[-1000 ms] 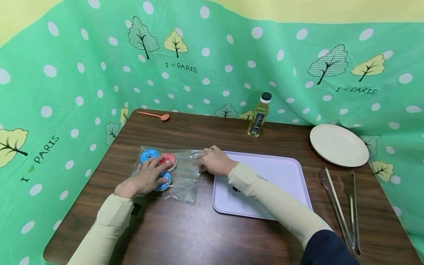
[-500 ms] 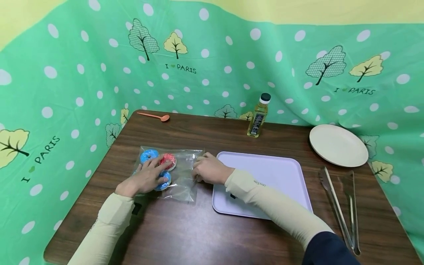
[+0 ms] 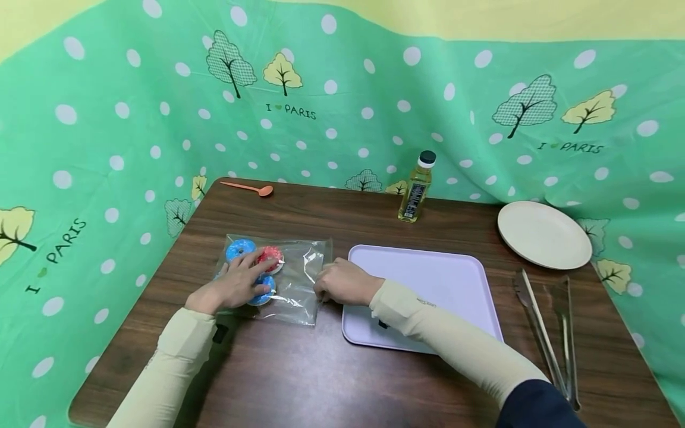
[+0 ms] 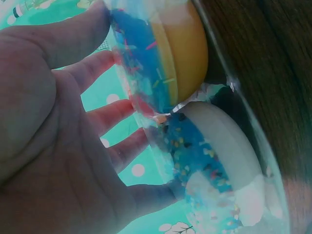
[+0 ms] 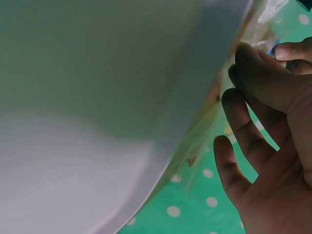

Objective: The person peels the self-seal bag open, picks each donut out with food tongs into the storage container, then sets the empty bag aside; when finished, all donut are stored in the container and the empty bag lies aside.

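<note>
A clear plastic bag (image 3: 293, 291) lies on the table with several toy doughnuts inside. Among them are a blue one (image 3: 239, 248), a red one (image 3: 275, 255) and another blue one (image 3: 266, 290). My left hand (image 3: 233, 286) rests on them through the plastic, fingers spread. In the left wrist view its fingertips touch the sprinkled side of a blue doughnut with a tan base (image 4: 187, 53); one with a pale base (image 4: 229, 136) sits alongside. My right hand (image 3: 346, 282) pinches the bag's right edge between thumb and forefinger, the other fingers loosely bent (image 5: 273, 112).
A lilac tray (image 3: 455, 297) lies under my right forearm, close beside the bag. Metal tongs (image 3: 546, 339) rest at the right, below a white plate (image 3: 544, 235). An oil bottle (image 3: 415, 190) stands at the back, and an orange spoon (image 3: 257, 189) lies far left.
My right hand has slid along the bag's right edge from the far corner toward the near side, uncovering that corner. The left hand has stayed on the doughnuts.
</note>
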